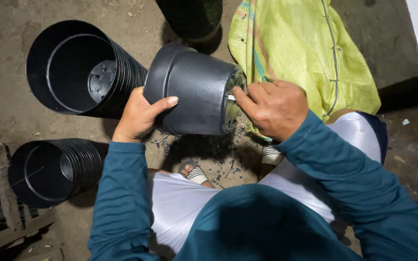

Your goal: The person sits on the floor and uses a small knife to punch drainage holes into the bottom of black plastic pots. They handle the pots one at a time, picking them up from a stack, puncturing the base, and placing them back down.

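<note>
One black plastic pot point(194, 89) lies on its side, held above the person's knees, its base turned to the right. The left hand point(139, 116) wraps the pot's wall with curled fingers; the right hand point(274, 106) is closed around a small tool, hard to make out, at the base. Two stacks of nested pots point(81, 70) point(49, 169) lie left, empty inside. Black shavings point(218, 164) litter the floor beside a yellow-green sack point(301, 48).
</note>
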